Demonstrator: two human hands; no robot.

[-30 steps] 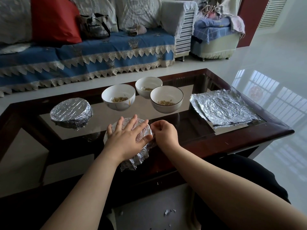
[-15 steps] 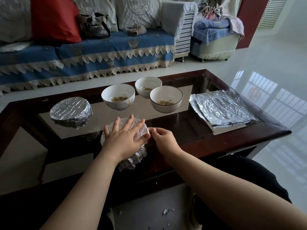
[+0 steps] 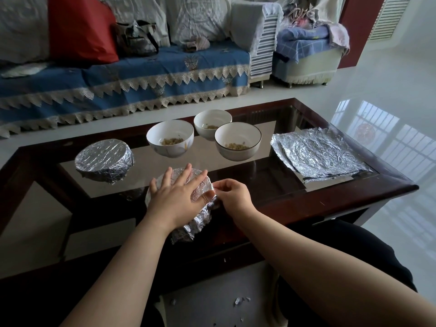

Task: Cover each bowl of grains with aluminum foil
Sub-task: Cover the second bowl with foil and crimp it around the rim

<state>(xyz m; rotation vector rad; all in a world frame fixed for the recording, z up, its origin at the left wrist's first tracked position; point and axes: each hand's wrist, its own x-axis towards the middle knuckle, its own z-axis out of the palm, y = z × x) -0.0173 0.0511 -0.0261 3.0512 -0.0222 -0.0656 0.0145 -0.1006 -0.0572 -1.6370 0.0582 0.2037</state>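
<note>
A foil-wrapped bowl sits near the table's front edge. My left hand lies flat on its top, fingers spread. My right hand pinches the foil at the bowl's right rim. A second bowl fully wrapped in foil stands at the left. Three white bowls with grains stand uncovered behind: one left, one at the back, one right. A stack of flat foil sheets lies at the right of the table.
The table is glass-topped with a dark wooden frame. A blue-covered sofa with a red cushion runs behind it. Small foil scraps lie on the floor between my knees.
My right hand has opened from a fist and shifted left to pinch the foil at the bowl's right rim. My left hand stays pressed on top.
</note>
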